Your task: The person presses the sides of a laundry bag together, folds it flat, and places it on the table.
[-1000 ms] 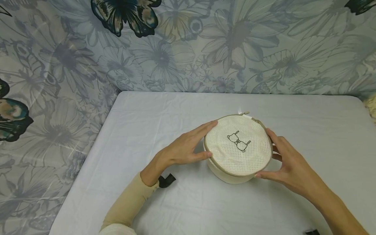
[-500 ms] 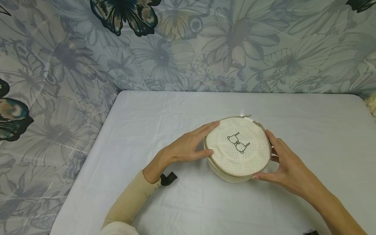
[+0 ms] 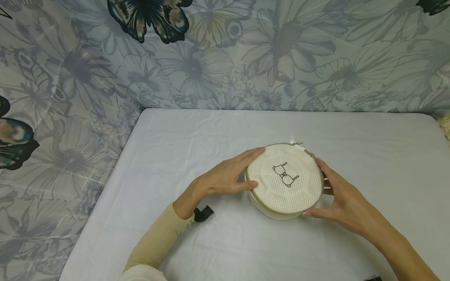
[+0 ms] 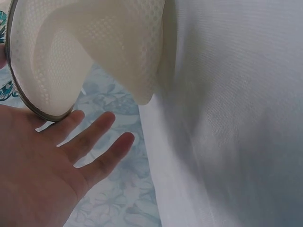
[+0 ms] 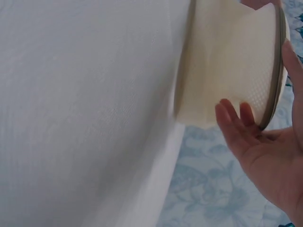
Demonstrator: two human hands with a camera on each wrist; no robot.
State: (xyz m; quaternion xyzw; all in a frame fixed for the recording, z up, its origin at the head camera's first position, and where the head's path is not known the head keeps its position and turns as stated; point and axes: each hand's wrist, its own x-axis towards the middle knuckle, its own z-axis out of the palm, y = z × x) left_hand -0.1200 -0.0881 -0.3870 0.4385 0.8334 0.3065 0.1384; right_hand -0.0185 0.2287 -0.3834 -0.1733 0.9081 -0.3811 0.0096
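A round cream mesh laundry bag with a bra printed on its lid stands on the white-covered surface. A zipper runs round the lid's rim, its pull at the far side. My left hand touches the bag's left rim, thumb tip on the lid's edge. In the left wrist view, that hand's fingers extend straight and spread beneath the rim, beside the sagging mesh wall. My right hand holds the bag's right side. In the right wrist view, its fingers bend round the mesh wall, near the zipper.
The white cloth-covered surface extends to a flowered wall covering behind and on the left. A black strap sticks out at my left wrist. Something pale yellow and fluffy shows at the right edge.
The lid's far edge and zipper pull have come down toward me, and the lid looks slightly flatter. Both hands have shifted a little with the bag, keeping contact with its sides.
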